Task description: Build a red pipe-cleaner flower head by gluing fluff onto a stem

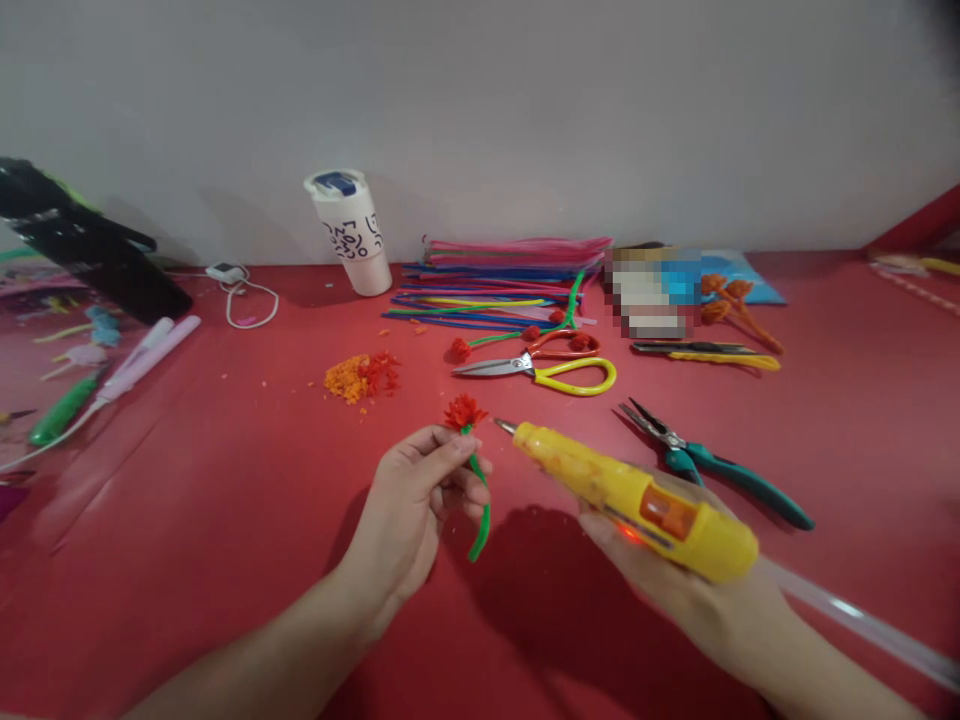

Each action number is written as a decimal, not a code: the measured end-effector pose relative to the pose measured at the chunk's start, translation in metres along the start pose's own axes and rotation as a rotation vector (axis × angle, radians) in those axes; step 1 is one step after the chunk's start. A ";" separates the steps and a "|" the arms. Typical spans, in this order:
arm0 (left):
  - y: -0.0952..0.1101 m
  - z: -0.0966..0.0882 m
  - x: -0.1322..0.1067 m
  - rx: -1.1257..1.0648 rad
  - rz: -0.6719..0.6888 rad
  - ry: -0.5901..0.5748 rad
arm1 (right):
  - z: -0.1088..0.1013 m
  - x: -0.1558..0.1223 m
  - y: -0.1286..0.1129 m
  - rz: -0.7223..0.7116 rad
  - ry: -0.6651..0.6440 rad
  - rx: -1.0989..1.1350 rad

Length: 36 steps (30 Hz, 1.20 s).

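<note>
My left hand (409,505) pinches the green stem of a small pipe-cleaner flower (466,415) with a red fuzzy head, holding it upright above the red table (225,520). The stem curls down past my fingers. My right hand (675,580) grips a yellow glue gun (637,495), its metal nozzle pointing left at the flower head, a short gap away. A clear glue stick (862,612) juts from the gun's back end.
Yellow-handled scissors (547,368), teal pliers (712,465), a yellow cutter (705,352) and a pile of coloured pipe cleaners (502,285) lie behind. Orange and red trimmings (360,378) sit at centre left. A white cup (352,232) stands by the wall. Pens and a black object lie left.
</note>
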<state>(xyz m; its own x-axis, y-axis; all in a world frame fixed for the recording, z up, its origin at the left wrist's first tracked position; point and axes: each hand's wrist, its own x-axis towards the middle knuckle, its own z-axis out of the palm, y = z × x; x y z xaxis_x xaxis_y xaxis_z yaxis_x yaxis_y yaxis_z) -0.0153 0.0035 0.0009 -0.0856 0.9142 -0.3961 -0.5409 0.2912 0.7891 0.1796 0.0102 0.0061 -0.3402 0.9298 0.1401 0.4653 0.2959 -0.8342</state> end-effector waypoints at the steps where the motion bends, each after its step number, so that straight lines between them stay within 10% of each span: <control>1: 0.000 0.000 0.001 -0.004 0.002 0.003 | -0.002 0.002 0.002 0.068 0.007 0.042; 10: 0.001 -0.003 0.004 0.011 0.050 0.015 | -0.022 0.034 0.032 0.390 0.038 -0.225; 19: 0.000 -0.003 0.002 0.064 0.047 -0.020 | -0.019 0.035 0.044 0.105 0.034 -0.900; 26: -0.003 0.000 0.000 0.106 0.027 -0.061 | -0.003 0.029 0.034 -0.331 -0.065 -0.851; 36: -0.011 0.000 -0.002 0.174 -0.034 -0.091 | 0.006 0.023 0.015 -0.179 -0.161 -0.486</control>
<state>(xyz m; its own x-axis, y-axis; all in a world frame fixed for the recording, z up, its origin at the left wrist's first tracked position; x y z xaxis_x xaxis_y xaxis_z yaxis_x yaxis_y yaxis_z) -0.0098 -0.0012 -0.0069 0.0102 0.9224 -0.3860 -0.3891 0.3593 0.8483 0.1735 0.0349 -0.0063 -0.5518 0.8218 0.1419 0.7002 0.5489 -0.4565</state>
